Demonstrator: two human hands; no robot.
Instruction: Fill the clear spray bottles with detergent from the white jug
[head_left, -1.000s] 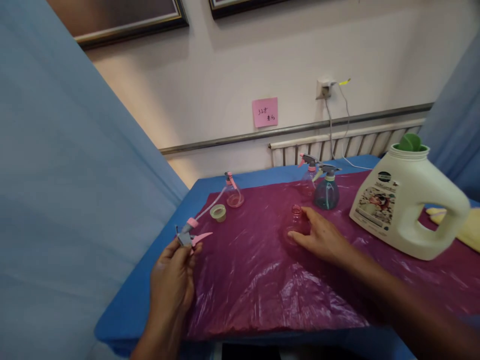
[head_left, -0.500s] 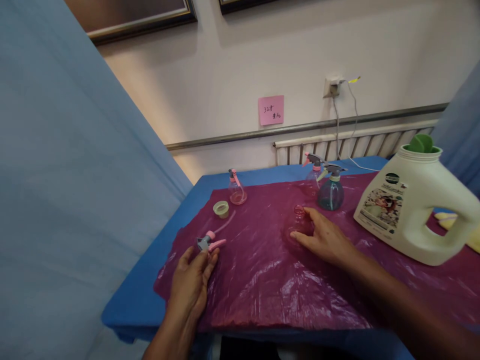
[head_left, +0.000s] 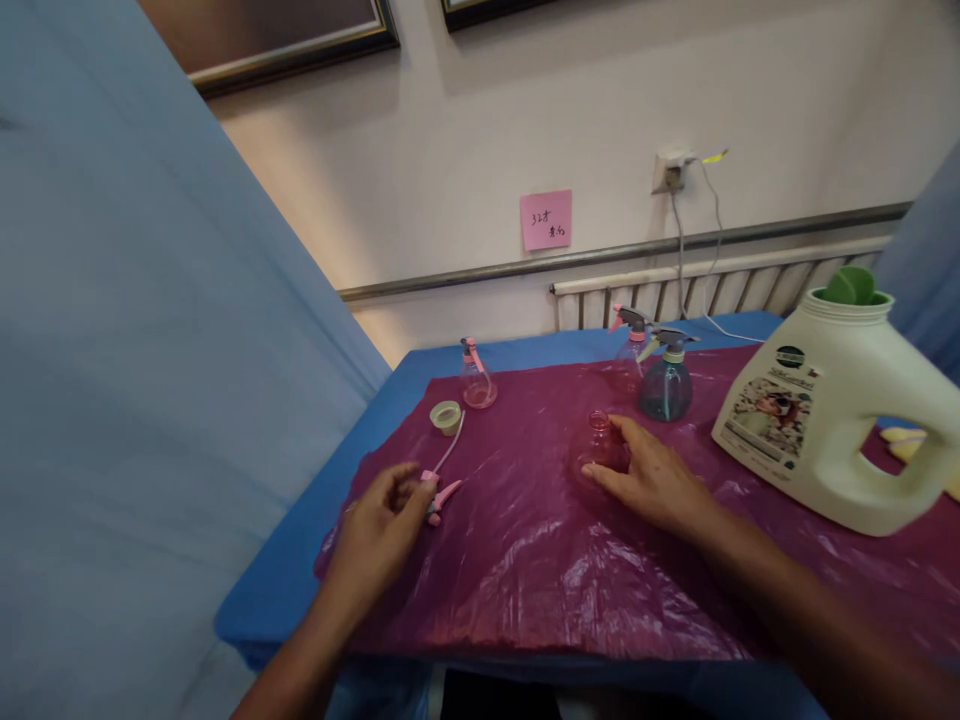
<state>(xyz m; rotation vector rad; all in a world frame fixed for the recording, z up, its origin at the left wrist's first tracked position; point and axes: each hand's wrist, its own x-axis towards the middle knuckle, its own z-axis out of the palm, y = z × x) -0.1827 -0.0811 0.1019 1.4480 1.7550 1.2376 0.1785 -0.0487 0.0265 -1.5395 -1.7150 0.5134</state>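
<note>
Head view: detergent jug (head_left: 825, 400) right, blue spray bottle (head_left: 666, 385) behind pink bottle (head_left: 598, 455).

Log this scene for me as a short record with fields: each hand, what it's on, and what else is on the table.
Surface: magenta plastic sheet over a blue-covered table
Left hand: fingertips on a pink trigger sprayer head lying on the sheet, tube attached; grip unclear
Right hand: closed around a capless pink bottle, upright
Behind right hand: teal spray bottle, pink spray bottle
Far left: small pink spray bottle, pale green cap
Right edge: white detergent jug
</note>
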